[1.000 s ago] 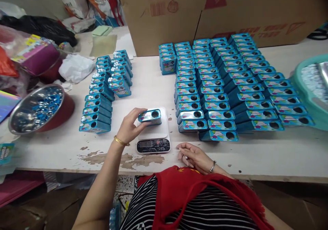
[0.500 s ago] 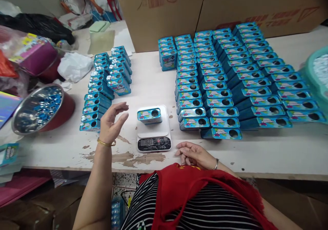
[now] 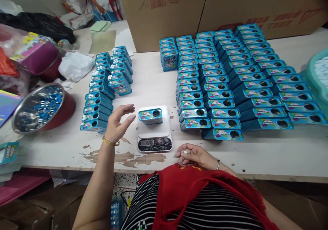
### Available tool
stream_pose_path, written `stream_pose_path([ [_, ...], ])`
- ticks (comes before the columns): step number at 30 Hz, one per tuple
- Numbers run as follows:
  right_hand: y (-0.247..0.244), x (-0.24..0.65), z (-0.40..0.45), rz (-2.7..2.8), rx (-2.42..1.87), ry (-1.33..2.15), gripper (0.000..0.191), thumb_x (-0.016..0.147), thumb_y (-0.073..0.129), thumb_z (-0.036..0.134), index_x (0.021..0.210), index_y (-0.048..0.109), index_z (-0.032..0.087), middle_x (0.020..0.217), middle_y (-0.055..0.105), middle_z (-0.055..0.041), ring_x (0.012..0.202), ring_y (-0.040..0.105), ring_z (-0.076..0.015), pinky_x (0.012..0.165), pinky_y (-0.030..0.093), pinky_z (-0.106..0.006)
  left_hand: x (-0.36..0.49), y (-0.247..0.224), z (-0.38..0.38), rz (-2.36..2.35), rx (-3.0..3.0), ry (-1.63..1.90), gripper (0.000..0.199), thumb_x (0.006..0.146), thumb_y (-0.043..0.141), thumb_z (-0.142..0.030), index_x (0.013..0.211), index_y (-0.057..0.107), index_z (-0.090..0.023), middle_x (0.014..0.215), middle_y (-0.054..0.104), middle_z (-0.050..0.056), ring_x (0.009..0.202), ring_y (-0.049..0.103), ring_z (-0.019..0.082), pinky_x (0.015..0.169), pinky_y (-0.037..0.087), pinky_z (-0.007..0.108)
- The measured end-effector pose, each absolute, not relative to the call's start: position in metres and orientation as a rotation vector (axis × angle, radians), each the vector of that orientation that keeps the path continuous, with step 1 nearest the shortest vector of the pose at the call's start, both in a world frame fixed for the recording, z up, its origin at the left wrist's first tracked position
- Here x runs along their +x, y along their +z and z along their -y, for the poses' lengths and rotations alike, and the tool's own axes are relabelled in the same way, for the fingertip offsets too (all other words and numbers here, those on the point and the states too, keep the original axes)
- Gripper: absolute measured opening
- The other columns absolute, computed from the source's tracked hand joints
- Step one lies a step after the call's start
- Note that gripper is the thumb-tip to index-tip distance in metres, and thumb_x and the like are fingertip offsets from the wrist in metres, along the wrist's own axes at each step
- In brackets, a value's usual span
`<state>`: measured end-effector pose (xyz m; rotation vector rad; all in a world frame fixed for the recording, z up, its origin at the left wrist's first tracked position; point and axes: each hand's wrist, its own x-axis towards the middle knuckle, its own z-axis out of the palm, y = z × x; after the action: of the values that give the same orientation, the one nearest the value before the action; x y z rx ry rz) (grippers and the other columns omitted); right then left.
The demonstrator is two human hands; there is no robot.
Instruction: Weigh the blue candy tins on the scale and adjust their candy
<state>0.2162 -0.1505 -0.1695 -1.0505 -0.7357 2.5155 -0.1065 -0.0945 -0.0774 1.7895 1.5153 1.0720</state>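
Note:
A blue tin (image 3: 150,116) with a round hole in its lid stands on the white kitchen scale (image 3: 140,131), whose dark display is lit with digits. Just left of that tin is my left hand (image 3: 120,122), thumb and fingers apart and nothing between them. My right hand (image 3: 196,156) rests low at the table's front, right of the scale, its fingers curled around a small white candy (image 3: 185,152) that shows at the fingertips.
Rows of blue tins (image 3: 222,94) fill the right side. More tins (image 3: 98,102), several topped with white candies, stand at left. A metal bowl (image 3: 18,122) holds blue pieces. A teal basin (image 3: 311,64) of white candies is at far right, a cardboard box (image 3: 169,22) behind.
My left hand has moved right, closer to the tin on the scale. A white candy now shows in my right hand's fingers. The digits on the scale's display differ.

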Motion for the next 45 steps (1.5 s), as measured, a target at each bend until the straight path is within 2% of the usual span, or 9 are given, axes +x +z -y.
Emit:
stream_pose_path([
  [7, -0.171, 0.210, 0.152, 0.698, -1.076, 2.467, 0.049, 0.065, 0.079, 0.045, 0.090, 0.054, 0.012, 0.078, 0.066, -0.0041, 0.059, 0.064, -0.0097, 0.056, 0.049, -0.019, -0.086, -0.064, 0.087, -1.409, 2.081, 0.804, 0.056, 0.077, 0.068, -0.041, 0.126, 0.049, -0.021, 0.113, 0.058, 0.009, 0.103, 0.056, 0.020, 0.093, 0.045, 0.037],
  [11, -0.175, 0.202, 0.153, 0.724, -1.026, 2.446, 0.053, 0.065, 0.076, 0.054, 0.086, 0.051, 0.012, 0.074, 0.065, -0.0031, 0.051, 0.060, -0.0080, 0.046, 0.042, -0.016, -0.078, -0.052, 0.061, -1.395, 2.296, 0.489, 0.035, 0.086, 0.057, -0.041, 0.113, 0.054, -0.020, 0.096, 0.059, 0.006, 0.086, 0.055, 0.017, 0.077, 0.045, 0.031],
  [20, -0.199, 0.186, 0.146, 0.775, -1.040, 2.422, 0.068, 0.053, 0.073, 0.070, 0.084, 0.047, 0.015, 0.066, 0.063, -0.0027, 0.047, 0.052, -0.0052, 0.045, 0.031, -0.015, -0.047, -0.081, -0.123, -1.724, 2.472, 0.520, 0.032, 0.080, 0.060, -0.029, 0.110, 0.055, -0.020, 0.099, 0.058, 0.005, 0.090, 0.056, 0.019, 0.080, 0.044, 0.030],
  [24, -0.203, 0.188, 0.147, 0.844, -1.039, 2.392, 0.069, 0.053, 0.071, 0.073, 0.082, 0.050, 0.014, 0.065, 0.063, -0.0040, 0.049, 0.050, -0.0049, 0.049, 0.030, -0.017, -0.020, -0.094, -0.169, -1.898, 2.443, 0.522, 0.035, 0.079, 0.060, -0.026, 0.114, 0.055, -0.018, 0.110, 0.056, 0.011, 0.100, 0.054, 0.025, 0.087, 0.041, 0.038],
  [29, -0.193, 0.194, 0.153, 0.794, -0.985, 2.412, 0.055, 0.070, 0.068, 0.063, 0.090, 0.055, 0.014, 0.073, 0.065, -0.0044, 0.057, 0.052, -0.0053, 0.054, 0.032, -0.016, -0.040, -0.092, -0.137, -2.019, 2.470, 0.523, 0.043, 0.085, 0.054, -0.035, 0.126, 0.047, -0.021, 0.124, 0.050, 0.010, 0.115, 0.047, 0.024, 0.098, 0.034, 0.040],
  [34, -0.185, 0.197, 0.154, 0.731, -0.955, 2.490, 0.047, 0.074, 0.069, 0.057, 0.088, 0.055, 0.014, 0.073, 0.064, -0.0031, 0.055, 0.052, -0.0031, 0.051, 0.029, -0.014, -0.123, -0.082, -0.059, -2.481, 2.348, 0.485, 0.043, 0.079, 0.060, -0.042, 0.115, 0.053, -0.018, 0.125, 0.051, 0.013, 0.119, 0.043, 0.030, 0.100, 0.032, 0.046],
  [39, -0.181, 0.196, 0.155, 0.697, -0.940, 2.504, 0.046, 0.073, 0.071, 0.055, 0.086, 0.054, 0.014, 0.074, 0.063, -0.0019, 0.052, 0.056, -0.0041, 0.047, 0.031, -0.014, -0.166, -0.082, -0.029, -2.594, 2.315, -0.028, 0.018, 0.079, 0.059, -0.024, 0.096, 0.062, -0.019, 0.136, 0.044, 0.015, 0.133, 0.030, 0.034, 0.106, 0.022, 0.057],
  [42, -0.178, 0.197, 0.155, 0.646, -0.948, 2.475, 0.046, 0.072, 0.073, 0.053, 0.084, 0.054, 0.014, 0.076, 0.064, -0.0024, 0.057, 0.061, -0.0071, 0.048, 0.037, -0.014, -0.154, -0.066, -0.019, -2.427, 2.459, -0.105, 0.014, 0.084, 0.050, -0.022, 0.089, 0.062, -0.019, 0.127, 0.052, 0.012, 0.125, 0.041, 0.030, 0.107, 0.025, 0.055],
  [45, -0.175, 0.199, 0.155, 0.626, -1.023, 2.433, 0.049, 0.065, 0.078, 0.052, 0.083, 0.056, 0.013, 0.083, 0.066, -0.0059, 0.069, 0.065, -0.0105, 0.055, 0.045, -0.016, -0.124, -0.038, 0.004, -2.211, 2.543, -0.168, 0.019, 0.089, 0.046, -0.030, 0.089, 0.061, -0.018, 0.111, 0.058, 0.011, 0.099, 0.056, 0.025, 0.090, 0.042, 0.043],
])
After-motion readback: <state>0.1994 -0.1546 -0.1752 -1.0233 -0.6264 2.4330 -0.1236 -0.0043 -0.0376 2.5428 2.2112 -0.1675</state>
